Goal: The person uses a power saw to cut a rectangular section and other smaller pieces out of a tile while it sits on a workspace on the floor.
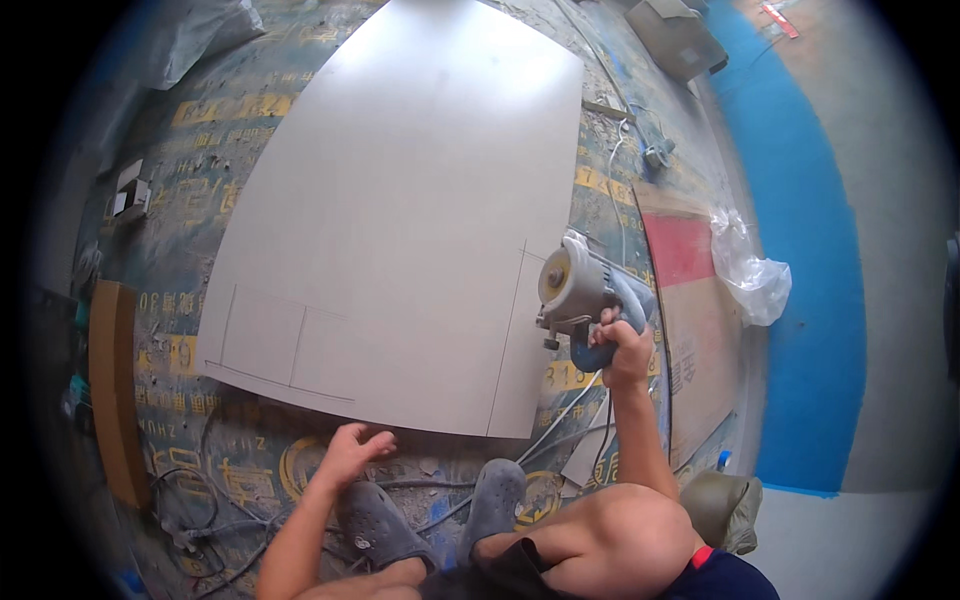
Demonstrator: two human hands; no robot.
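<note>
Thin drawn lines (506,345) already mark the near end of the pale slab (410,190), with no cut visible along them; flat and softly glossy, it lies on the printed floor sheet (225,165). At the slab's right edge, the right hand (625,352) grips a silver power tool (588,285); by the near edge, the left hand (355,455), fingers parted, looks empty

Mid-frame, a broad flat pale-grey slab (420,200) is bearing thin dark lines (298,345); right of centre, a rounded silver power tool (588,285) is showing a dark-blue handle (588,356). At left, dark-green floor sheeting (165,235) is displaying yellow print (188,355); at right, a long strip (800,300) is showing blue.
</note>
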